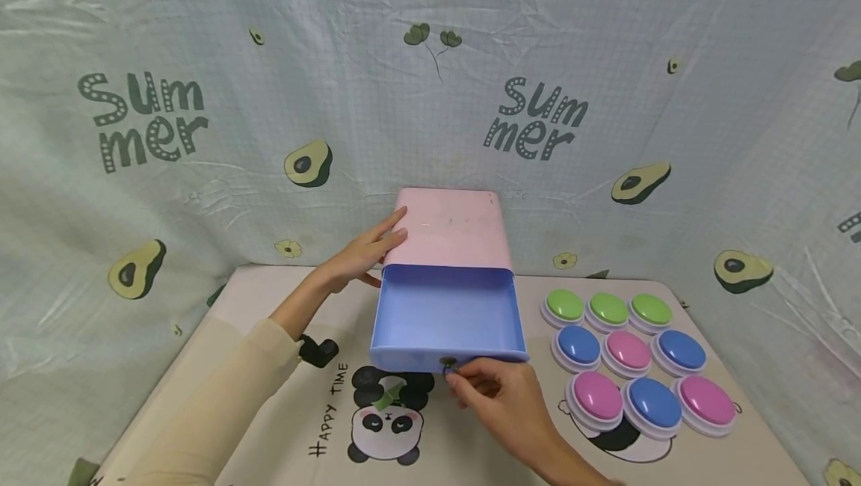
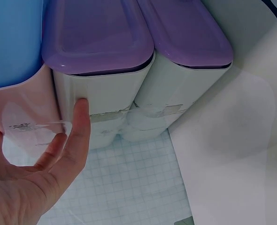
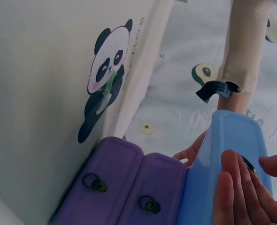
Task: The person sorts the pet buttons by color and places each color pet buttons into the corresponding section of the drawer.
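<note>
A small dark ring [image 1: 448, 361] is held in the curled fingertips of the right hand [image 1: 501, 396], with the thumb close to the fingers; whether it is pinched or hooked cannot be fully told, since part of the grip is hidden by the fingers themselves. Just ahead of these fingers and reaching to their left, the blue drawer [image 1: 403, 359] is seen standing well out of its pink box [image 1: 449, 228], and nothing is seen inside its visible part. Its front wall is set crosswise to the reach, and any slide, it is judged, would be governed by the line from the ring straight away into the box. Whether its long axis is laid along that line cannot be told, as its back part is covered by the box. Below the right fingers, two purple drawers [image 3: 115, 164] are shown in the right wrist view; from the head view they are hidden. Right of these fingers, nine push buttons [image 1: 628, 351] are arranged on the table [image 1: 464, 448]. Farther ahead and leftward, the left side of the box is touched by the left hand [image 1: 366, 250], its fingers spread and nothing gripped. Beyond both hands, a printed sheet [image 1: 377, 134] is hung, cut off by the picture edges.
</note>
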A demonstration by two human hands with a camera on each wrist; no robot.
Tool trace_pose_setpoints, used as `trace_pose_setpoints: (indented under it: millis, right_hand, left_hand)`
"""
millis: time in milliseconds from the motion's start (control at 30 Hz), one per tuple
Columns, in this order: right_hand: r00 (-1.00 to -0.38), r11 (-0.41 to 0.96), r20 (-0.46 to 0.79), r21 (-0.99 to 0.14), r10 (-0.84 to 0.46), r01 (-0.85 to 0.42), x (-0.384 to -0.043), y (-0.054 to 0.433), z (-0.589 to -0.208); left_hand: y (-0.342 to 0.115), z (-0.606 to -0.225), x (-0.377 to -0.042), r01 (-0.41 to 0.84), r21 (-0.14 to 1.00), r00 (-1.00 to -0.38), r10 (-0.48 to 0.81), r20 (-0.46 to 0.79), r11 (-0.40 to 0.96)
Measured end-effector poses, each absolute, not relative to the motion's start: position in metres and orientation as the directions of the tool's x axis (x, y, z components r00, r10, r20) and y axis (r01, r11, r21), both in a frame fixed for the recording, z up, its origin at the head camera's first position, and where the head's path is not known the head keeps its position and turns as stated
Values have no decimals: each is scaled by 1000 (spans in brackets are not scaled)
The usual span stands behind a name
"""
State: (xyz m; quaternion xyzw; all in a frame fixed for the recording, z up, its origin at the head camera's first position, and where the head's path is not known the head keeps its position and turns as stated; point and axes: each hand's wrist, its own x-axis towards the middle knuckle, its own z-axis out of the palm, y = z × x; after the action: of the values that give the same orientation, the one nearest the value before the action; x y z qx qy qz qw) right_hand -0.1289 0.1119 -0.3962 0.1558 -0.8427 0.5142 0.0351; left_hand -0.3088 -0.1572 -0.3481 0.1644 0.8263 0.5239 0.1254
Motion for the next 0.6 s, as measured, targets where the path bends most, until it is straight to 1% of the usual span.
trace_pose_setpoints:
  millis: [233, 400, 500, 600]
  right_hand:
    - [-959, 475, 214, -835, -184, -278, -127, 122, -391]
    - [-955, 509, 216, -810, -201, -290, -122, 136, -383]
    - [-923, 494, 297, -781, -245, -382, -118, 148, -378]
    - [-850, 438, 432, -730, -300, -525, -118, 162, -373]
  left_hand:
    - [-158, -349, -310, 132, 907, -915, 401, -43, 400]
    - [-158, -350, -311, 128, 908, -916, 399, -46, 398]
    - [-158, -351, -312, 128, 908, -916, 400, -46, 399]
    - [-158, -351, -312, 129, 907, -917, 397, -46, 402]
